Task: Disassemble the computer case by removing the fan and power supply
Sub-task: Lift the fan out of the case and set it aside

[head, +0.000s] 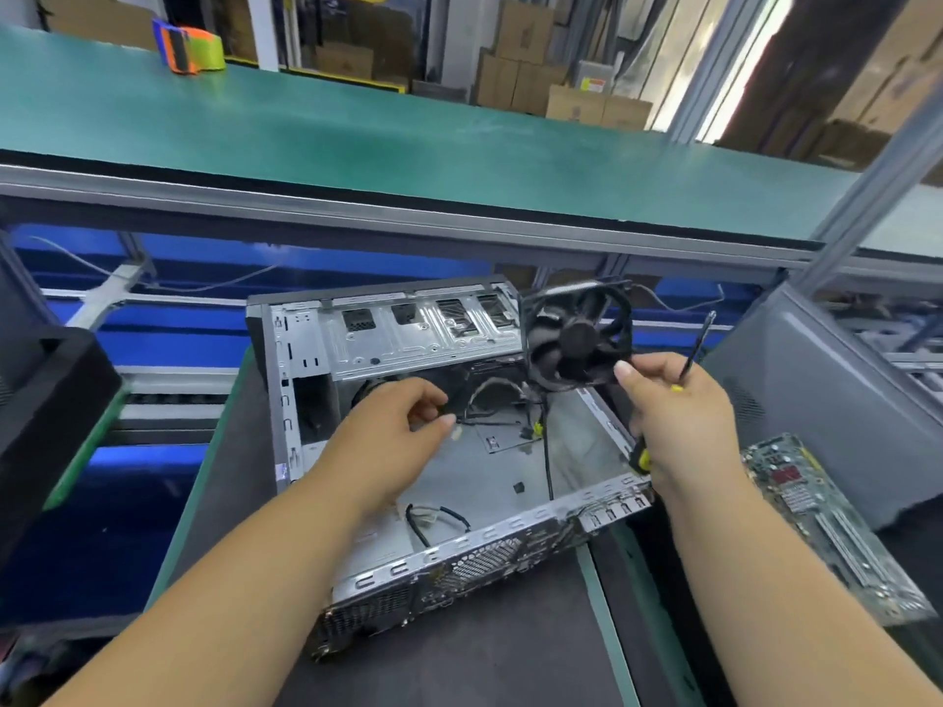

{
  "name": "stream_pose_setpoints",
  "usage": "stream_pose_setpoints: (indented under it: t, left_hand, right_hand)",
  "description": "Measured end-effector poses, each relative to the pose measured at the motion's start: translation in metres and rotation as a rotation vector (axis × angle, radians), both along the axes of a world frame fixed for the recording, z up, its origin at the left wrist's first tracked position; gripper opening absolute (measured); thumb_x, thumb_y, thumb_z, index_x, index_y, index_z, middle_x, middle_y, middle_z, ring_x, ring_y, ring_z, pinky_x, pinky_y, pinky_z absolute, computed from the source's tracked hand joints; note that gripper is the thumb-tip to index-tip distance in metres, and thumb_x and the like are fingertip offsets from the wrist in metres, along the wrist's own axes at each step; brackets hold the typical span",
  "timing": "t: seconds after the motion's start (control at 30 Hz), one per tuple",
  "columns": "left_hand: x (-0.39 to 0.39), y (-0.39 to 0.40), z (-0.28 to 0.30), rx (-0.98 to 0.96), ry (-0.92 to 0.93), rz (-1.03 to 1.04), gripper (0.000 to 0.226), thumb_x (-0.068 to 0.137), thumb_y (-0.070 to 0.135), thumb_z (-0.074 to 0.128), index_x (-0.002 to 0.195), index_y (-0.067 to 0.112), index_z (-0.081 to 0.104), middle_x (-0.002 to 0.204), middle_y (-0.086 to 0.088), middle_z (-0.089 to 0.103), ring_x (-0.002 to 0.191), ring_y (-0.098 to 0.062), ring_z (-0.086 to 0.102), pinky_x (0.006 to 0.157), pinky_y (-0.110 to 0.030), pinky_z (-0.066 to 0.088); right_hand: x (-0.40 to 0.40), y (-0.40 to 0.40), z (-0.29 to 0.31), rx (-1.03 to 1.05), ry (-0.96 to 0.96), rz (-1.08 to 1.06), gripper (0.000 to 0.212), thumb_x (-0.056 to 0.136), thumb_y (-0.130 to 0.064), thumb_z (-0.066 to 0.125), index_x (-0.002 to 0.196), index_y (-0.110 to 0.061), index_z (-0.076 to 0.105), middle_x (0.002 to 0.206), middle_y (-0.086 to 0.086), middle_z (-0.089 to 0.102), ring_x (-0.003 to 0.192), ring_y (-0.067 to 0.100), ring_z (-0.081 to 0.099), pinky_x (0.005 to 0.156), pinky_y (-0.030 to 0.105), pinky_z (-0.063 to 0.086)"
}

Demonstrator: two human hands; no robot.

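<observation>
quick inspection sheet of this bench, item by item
surface: dark mat with green edging
job's things: open computer case lying on its side; fan lifted out above it
clutter: circuit board at right
grippers: right hand holds fan and screwdriver; left hand pinches a wire inside the case
cables: black fan cable trails into the case; loose wires on its floor
surroundings: green conveyor, cardboard boxes, tape dispenser

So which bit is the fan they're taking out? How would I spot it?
Find the open metal computer case lying on the dark bench. Above its far right corner, the right hand holds up a black square frame: the fan, already lifted out of the case. Its round hub and curved blades set it apart from the thin screwdriver in the same hand.
</observation>
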State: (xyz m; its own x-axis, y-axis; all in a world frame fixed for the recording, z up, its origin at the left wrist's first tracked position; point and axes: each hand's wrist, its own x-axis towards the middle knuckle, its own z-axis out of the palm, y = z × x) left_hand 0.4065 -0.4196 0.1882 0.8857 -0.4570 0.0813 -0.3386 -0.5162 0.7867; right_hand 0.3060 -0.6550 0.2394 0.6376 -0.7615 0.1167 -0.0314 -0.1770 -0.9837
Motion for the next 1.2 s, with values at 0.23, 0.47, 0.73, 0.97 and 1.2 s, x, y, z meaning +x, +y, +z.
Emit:
stream_pose_setpoints:
  t: [0.23,0.47,0.73,0.97,1.2]
  left_hand:
    - [-0.03,-0.042,0.031,-0.262,0.195,0.033,0.016,0.089,0.03,0.067,0.104,0.033,0.065,0.097,0.01,0.064,0.091,-0.005,0.061,0.074,-0.013,0.044]
    - [-0.066,-0.115,0.047,-0.319,0.28,0.034,0.011,0.09,0.038,0.065,0.101,0.038,0.067,0.098,0.007,0.065,0.084,0.003,0.064,0.072,-0.014,0.048]
    - [-0.096,-0.225,0.053,-0.439,0.298,0.003,0.026,0.07,0.061,0.068,0.092,0.047,0.067,0.093,0.008,0.071,0.087,-0.005,0.069,0.08,-0.026,0.049]
    - [-0.112,-0.29,0.026,-0.306,0.28,0.038,0.012,0.094,0.033,0.062,0.092,0.024,0.069,0.089,0.002,0.072,0.078,-0.007,0.067,0.076,-0.029,0.048]
    - [-0.115,-0.306,0.014,-0.159,0.288,0.085,0.017,0.097,0.033,0.055,0.093,0.025,0.069,0.091,0.003,0.073,0.09,-0.016,0.068,0.083,-0.041,0.056]
  right_hand:
    - [0.003,-0.027,-0.018,0.263,-0.044,0.051,0.01,0.088,-0.016,0.072,0.082,-0.017,0.065,0.047,-0.007,0.047,0.037,0.007,0.034,0.045,0.027,0.035]
    - [-0.028,-0.09,-0.016,0.369,-0.095,0.118,0.012,0.088,-0.013,0.073,0.08,-0.016,0.064,0.06,0.001,0.062,0.038,0.008,0.034,0.039,0.021,0.036]
    - [-0.072,-0.172,-0.023,0.368,-0.111,0.241,0.015,0.089,-0.008,0.069,0.078,-0.012,0.059,0.061,0.009,0.042,0.039,0.011,0.031,0.043,0.024,0.034]
    - [-0.101,-0.238,-0.037,0.108,-0.034,0.289,0.012,0.089,-0.013,0.07,0.083,-0.013,0.06,0.052,-0.013,0.058,0.044,-0.002,0.051,0.044,0.013,0.038]
    - [-0.098,-0.265,-0.059,0.279,0.117,0.367,0.016,0.087,-0.028,0.073,0.095,-0.016,0.068,0.044,-0.007,0.047,0.043,0.011,0.039,0.056,0.029,0.037]
